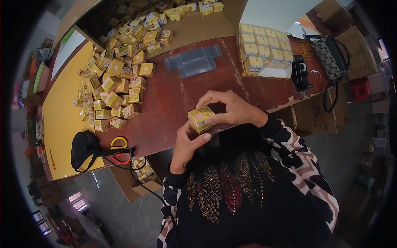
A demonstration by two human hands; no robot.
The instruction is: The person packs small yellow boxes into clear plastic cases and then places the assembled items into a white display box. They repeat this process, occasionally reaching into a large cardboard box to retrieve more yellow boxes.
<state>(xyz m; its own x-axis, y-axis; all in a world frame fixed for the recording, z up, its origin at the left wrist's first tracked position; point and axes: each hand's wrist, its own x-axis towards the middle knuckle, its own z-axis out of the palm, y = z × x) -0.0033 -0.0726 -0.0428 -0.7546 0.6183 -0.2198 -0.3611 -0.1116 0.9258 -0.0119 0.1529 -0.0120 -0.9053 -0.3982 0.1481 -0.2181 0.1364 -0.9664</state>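
Note:
A small yellow printed box (199, 117) is held between my two hands over the table's near edge. From the lower left, my left hand (188, 144) supports it, fingers behind it and thumb raised near its lower corner. My right hand (227, 108) grips the box from the right, with its thumb on the near side and its fingers bent over the top. A barcode shows on the side facing me. To the left lies a loose heap of similar yellow boxes (113, 80). Beyond my hands a clear plastic tray (192, 61) lies flat on the table.
An open carton (198, 31) with more yellow boxes stands at the back. At right are a container with rows of boxes (264, 49), a black device (301, 72), rubber bands (303, 50) and a patterned bag (331, 53). Scissors (119, 143) and a black pouch (84, 151) lie front left.

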